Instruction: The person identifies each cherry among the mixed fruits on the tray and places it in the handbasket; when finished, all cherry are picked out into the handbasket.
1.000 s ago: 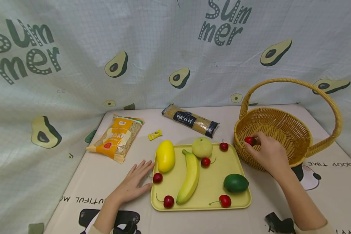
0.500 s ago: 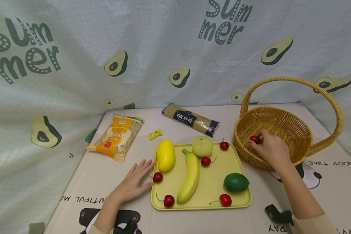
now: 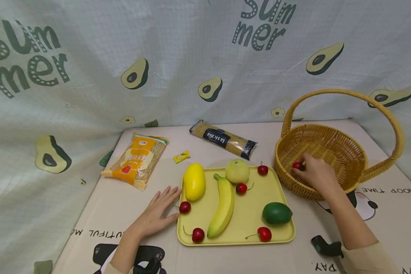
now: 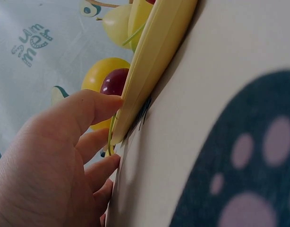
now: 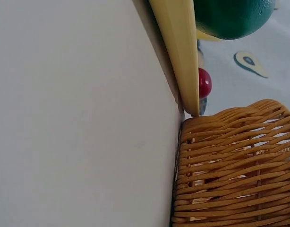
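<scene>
My right hand (image 3: pixel 316 171) reaches over the near rim into the wicker basket (image 3: pixel 357 156) and pinches a red cherry (image 3: pixel 297 165) low inside it. In the right wrist view the hand is out of sight; the basket's woven side (image 5: pixel 234 165) stands close by the tray. My left hand (image 3: pixel 157 213) lies with fingers spread at the left edge of the yellow tray (image 3: pixel 246 236). In the left wrist view its thumb touches the tray rim (image 4: pixel 149 71), beside a dark red cherry (image 4: pixel 114 81).
The tray bears a banana (image 3: pixel 222 207), a yellow mango (image 3: pixel 194 182), a pale green round fruit (image 3: pixel 237 171), a dark green fruit (image 3: pixel 277 213) and several cherries. Behind it lie a pasta packet (image 3: pixel 224 139), a yellow sweet (image 3: pixel 182 156) and an orange grain bag (image 3: pixel 137 161).
The right hand has moved a little right and down into the basket with the cherry, which now shows less between the fingers. The left hand stays at the tray edge.
</scene>
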### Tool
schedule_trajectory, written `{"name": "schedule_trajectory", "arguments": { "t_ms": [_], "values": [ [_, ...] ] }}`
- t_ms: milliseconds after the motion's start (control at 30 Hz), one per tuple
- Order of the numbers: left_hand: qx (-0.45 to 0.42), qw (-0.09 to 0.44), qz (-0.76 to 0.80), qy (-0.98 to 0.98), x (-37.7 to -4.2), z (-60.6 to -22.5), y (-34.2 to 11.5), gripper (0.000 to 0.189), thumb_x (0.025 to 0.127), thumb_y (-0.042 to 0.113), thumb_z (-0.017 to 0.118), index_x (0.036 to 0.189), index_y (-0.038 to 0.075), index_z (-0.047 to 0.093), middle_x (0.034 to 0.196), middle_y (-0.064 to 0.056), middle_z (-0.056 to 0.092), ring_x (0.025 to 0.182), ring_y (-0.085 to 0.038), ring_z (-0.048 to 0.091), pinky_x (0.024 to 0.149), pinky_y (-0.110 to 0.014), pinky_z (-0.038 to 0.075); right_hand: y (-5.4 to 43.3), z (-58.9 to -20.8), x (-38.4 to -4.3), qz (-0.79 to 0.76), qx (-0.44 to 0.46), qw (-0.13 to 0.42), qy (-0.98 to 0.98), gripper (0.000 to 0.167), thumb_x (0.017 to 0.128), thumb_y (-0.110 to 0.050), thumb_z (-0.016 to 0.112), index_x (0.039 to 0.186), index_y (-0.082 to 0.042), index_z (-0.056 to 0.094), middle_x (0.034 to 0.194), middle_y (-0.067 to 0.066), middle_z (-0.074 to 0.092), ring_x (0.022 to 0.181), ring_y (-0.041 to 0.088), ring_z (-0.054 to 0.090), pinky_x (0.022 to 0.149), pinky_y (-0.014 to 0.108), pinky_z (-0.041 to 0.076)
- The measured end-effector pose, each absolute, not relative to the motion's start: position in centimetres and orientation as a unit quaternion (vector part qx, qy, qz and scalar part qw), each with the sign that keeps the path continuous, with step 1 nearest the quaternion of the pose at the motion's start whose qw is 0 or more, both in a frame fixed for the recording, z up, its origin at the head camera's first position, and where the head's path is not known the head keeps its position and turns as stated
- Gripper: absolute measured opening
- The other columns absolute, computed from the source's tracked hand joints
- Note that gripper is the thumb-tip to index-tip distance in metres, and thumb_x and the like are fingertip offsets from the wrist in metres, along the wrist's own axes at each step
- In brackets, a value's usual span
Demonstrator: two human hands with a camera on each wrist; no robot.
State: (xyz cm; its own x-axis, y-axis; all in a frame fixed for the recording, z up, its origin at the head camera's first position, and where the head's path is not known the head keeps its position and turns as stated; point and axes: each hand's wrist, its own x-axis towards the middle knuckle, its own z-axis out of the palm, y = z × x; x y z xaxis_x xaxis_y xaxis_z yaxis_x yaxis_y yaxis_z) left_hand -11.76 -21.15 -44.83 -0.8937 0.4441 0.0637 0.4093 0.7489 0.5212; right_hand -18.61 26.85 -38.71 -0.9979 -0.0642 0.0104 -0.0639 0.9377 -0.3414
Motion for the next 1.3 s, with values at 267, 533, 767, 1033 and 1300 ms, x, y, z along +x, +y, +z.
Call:
{"name": "schedule_trajectory", "arguments": {
  "t_ms": [267, 533, 767, 1033, 1300],
  "values": [
    [0.23, 0.026, 0.271, 0.934, -11.77, -44.83, -21.19, 0.068, 0.085, 0.045, 0.057, 0.143, 0.019, 0.033, 0.148, -0.004, 0.029, 0.137, -0.024, 0.018, 0.11, -0.047, 0.006, 26.96, -39.01, -19.2, -0.18, -0.031, 0.08, 0.98, 0.035, 0.083, -0.027, 0.064, 0.101, 0.0, 0.053, 0.071, 0.009, 0.057, 0.061, 0.021, 0.052, 0.048, 0.031, 0.041],
    [0.227, 0.03, 0.27, 0.935, -11.68, -44.81, -21.18, 0.069, 0.084, 0.044, 0.058, 0.143, 0.02, 0.033, 0.147, -0.003, 0.029, 0.137, -0.024, 0.018, 0.11, -0.047, 0.006, 26.95, -39.18, -19.15, -0.179, -0.037, 0.074, 0.98, 0.035, 0.082, -0.027, 0.064, 0.103, 0.0, 0.054, 0.074, 0.012, 0.059, 0.064, 0.024, 0.055, 0.05, 0.035, 0.044],
    [0.227, 0.031, 0.269, 0.936, -11.71, -44.84, -21.18, 0.069, 0.084, 0.044, 0.058, 0.143, 0.02, 0.033, 0.147, -0.003, 0.029, 0.137, -0.024, 0.018, 0.11, -0.048, 0.006, 26.98, -39.16, -19.17, -0.177, -0.039, 0.073, 0.981, 0.041, 0.082, -0.029, 0.065, 0.107, 0.003, 0.055, 0.081, 0.018, 0.061, 0.072, 0.03, 0.057, 0.054, 0.043, 0.047],
    [0.226, 0.031, 0.27, 0.935, -11.72, -44.85, -21.14, 0.069, 0.084, 0.044, 0.058, 0.143, 0.02, 0.033, 0.147, -0.004, 0.029, 0.137, -0.024, 0.018, 0.11, -0.048, 0.006, 27.12, -39.38, -19.2, -0.179, -0.042, 0.042, 0.982, 0.042, 0.083, -0.028, 0.062, 0.11, 0.004, 0.055, 0.084, 0.018, 0.06, 0.074, 0.031, 0.058, 0.055, 0.042, 0.047],
    [0.227, 0.031, 0.272, 0.935, -11.71, -44.79, -21.15, 0.068, 0.084, 0.044, 0.058, 0.143, 0.019, 0.034, 0.147, -0.004, 0.029, 0.137, -0.024, 0.018, 0.11, -0.047, 0.006, 27.01, -39.18, -18.85, -0.177, -0.043, -0.039, 0.983, 0.041, 0.085, -0.024, 0.059, 0.112, 0.006, 0.054, 0.093, 0.027, 0.06, 0.076, 0.038, 0.058, 0.054, 0.047, 0.047]
  ]
}}
